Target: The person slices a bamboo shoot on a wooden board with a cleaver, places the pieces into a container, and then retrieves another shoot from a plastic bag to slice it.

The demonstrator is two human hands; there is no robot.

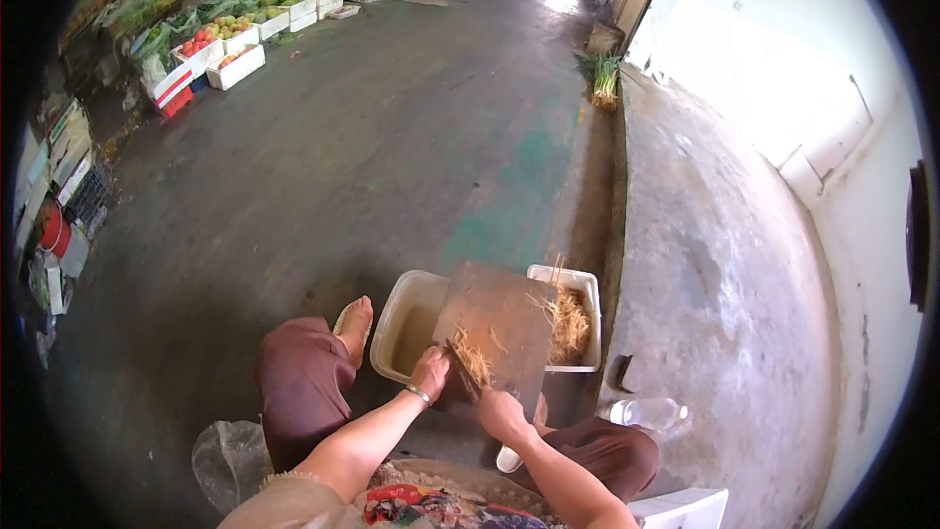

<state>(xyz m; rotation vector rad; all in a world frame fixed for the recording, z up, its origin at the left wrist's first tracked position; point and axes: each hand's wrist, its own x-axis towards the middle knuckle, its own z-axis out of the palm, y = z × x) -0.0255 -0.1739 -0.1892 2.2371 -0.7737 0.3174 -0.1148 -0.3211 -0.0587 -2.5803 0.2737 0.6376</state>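
Note:
A wooden board (509,309) lies tilted across two white tubs in front of my body. My right hand (504,415) is closed round the handle of a knife (463,372), whose dark blade slants across the board. Fingers of my left hand (431,370) are bent at the blade's other end, at the board's left edge; what they grip is too small to tell. Shredded pale strands (475,358) lie against the blade. More strands (569,325) fill the right tub (593,294), and a few stick up over its rim. The left tub (392,318) is partly under the board.
A clear plastic bottle (649,413) lies right of my knee, by a raised concrete ledge (705,274). Left of my leg is a clear plastic bag (230,460). Crates of produce (235,67) line the far left, and green onions (605,88) lie farther ahead.

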